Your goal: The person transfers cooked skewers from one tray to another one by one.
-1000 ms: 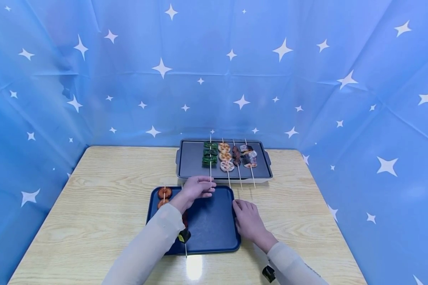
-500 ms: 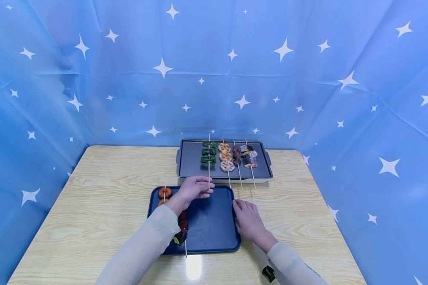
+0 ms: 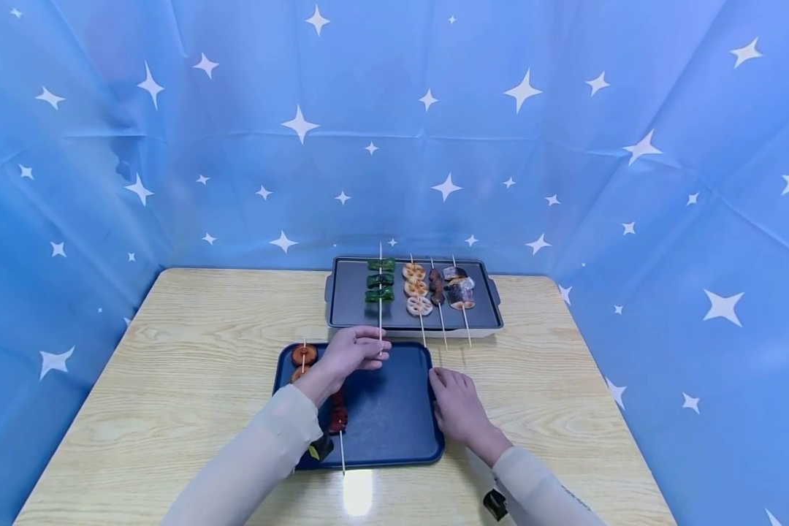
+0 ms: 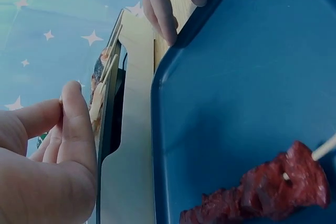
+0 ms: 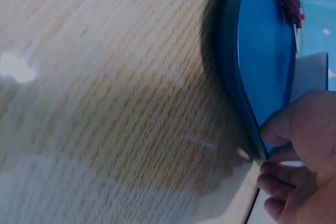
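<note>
My left hand [image 3: 355, 352] pinches the bare stick end of a green pepper skewer [image 3: 380, 280], whose pieces are over the left half of the dark grill pan [image 3: 347, 303]. In the left wrist view, thumb and forefinger of that hand [image 4: 63, 156] meet, and the pepper is mostly hidden behind them. My right hand [image 3: 459, 405] grips the right rim of the blue tray [image 3: 394, 409]. The right wrist view shows its thumb [image 5: 276, 129] on the rim. A red meat skewer [image 4: 262, 190] lies in the tray, partly under my left forearm.
Right of the pepper on the pan lie a lotus root skewer [image 3: 416, 288], a dark meat skewer [image 3: 437, 288] and a fish skewer [image 3: 460, 294], sticks overhanging the front. A skewer of round orange-brown slices [image 3: 304, 356] and a dark piece [image 3: 321, 447] sit at the tray's left.
My left hand has shifted a little left, taking the green pepper skewer with it, away from the lotus root. The right hand stays on the tray rim.
</note>
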{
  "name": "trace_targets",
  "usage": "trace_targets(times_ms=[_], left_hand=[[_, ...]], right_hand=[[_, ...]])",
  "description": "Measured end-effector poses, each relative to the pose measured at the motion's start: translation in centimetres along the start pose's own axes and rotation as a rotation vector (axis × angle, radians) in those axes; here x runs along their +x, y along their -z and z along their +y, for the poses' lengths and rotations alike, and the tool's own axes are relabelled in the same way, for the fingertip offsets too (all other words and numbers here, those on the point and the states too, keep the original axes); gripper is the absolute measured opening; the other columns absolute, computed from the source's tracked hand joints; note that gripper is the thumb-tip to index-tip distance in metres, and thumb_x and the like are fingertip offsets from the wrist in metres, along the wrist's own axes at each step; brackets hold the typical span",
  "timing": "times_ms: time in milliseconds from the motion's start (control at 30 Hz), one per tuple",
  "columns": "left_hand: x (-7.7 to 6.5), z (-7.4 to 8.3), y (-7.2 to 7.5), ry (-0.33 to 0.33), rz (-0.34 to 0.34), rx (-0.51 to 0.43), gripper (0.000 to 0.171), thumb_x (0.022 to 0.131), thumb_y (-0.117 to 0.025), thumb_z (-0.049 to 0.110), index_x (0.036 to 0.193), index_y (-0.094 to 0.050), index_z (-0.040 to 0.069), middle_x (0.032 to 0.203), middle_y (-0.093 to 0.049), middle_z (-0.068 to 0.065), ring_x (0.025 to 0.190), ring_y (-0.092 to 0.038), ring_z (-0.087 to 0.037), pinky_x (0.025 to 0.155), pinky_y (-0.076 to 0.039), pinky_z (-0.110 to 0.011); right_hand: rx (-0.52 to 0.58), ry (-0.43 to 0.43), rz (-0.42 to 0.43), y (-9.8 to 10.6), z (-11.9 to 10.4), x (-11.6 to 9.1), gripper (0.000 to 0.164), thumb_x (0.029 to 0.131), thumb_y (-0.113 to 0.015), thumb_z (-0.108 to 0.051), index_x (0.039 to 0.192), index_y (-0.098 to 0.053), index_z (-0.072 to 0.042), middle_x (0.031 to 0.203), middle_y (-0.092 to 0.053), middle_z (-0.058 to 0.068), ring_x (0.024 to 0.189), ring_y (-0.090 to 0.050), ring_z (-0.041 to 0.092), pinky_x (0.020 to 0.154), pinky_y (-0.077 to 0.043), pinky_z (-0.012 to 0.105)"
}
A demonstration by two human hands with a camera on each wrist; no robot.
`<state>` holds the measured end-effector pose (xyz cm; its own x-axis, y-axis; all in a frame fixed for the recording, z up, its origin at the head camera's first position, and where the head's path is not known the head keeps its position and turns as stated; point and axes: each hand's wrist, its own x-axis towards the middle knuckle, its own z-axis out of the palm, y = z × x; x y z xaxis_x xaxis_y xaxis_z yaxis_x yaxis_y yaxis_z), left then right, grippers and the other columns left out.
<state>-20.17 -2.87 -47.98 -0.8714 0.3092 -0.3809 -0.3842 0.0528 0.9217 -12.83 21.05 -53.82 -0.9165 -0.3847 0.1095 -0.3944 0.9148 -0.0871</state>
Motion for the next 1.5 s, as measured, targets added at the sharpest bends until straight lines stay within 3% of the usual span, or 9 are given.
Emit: trace_targets(times_ms=[333,733,1000,1200,1500], left_hand=[[-1.3,-0.3,0.8,-0.006,-0.010,-0.010,0.038,0.096,-0.060,0.011,0.132,-0.056,0.001,0.120,-0.069,-0.018,0.092,-0.073,-0.015,0.077,-0.062,-0.028],[-3.8,-0.5,1.5,0.008,-0.066,0.015,0.033,0.095,-0.062,0.012,0.126,-0.058,0.001,0.120,-0.069,-0.019,0.091,-0.073,-0.017,0.078,-0.062,-0.029],[-5.6,-0.6,1.6,0.055,-0.102,0.079,0.024,0.095,-0.061,0.010,0.118,-0.060,0.001,0.113,-0.072,-0.018,0.089,-0.072,-0.016,0.076,-0.062,-0.028],[-6.7,-1.5,2.1,0.057,-0.127,0.127,0.023,0.094,-0.062,0.009,0.116,-0.061,0.001,0.112,-0.072,-0.018,0.088,-0.072,-0.016,0.075,-0.062,-0.029],[-8.1,-3.4,2.5,0.050,-0.213,0.123,0.032,0.093,-0.065,0.016,0.119,-0.060,-0.002,0.111,-0.073,-0.016,0.085,-0.071,-0.014,0.071,-0.061,-0.027]], right_hand=[[0.003,-0.010,-0.025,0.2,-0.1,0.2,0.051,0.087,-0.066,-0.010,0.134,-0.053,0.007,0.131,-0.055,0.022,0.123,-0.052,0.038,0.103,-0.043,0.053],[0.020,-0.005,-0.018,0.1,0.0,0.3,0.051,0.087,-0.065,-0.009,0.133,-0.053,0.007,0.131,-0.055,0.022,0.123,-0.052,0.037,0.103,-0.042,0.054],[0.006,0.024,0.054,0.2,0.0,0.3,0.048,0.082,-0.066,-0.005,0.127,-0.057,0.008,0.125,-0.058,0.022,0.117,-0.055,0.038,0.097,-0.046,0.053],[0.011,0.025,0.047,0.0,0.0,0.2,0.049,0.082,-0.066,-0.006,0.128,-0.057,0.008,0.125,-0.058,0.022,0.117,-0.055,0.038,0.098,-0.046,0.054],[0.023,0.004,0.016,-0.2,0.1,0.3,0.049,0.084,-0.066,-0.006,0.130,-0.056,0.008,0.128,-0.057,0.023,0.119,-0.054,0.039,0.100,-0.044,0.055]])
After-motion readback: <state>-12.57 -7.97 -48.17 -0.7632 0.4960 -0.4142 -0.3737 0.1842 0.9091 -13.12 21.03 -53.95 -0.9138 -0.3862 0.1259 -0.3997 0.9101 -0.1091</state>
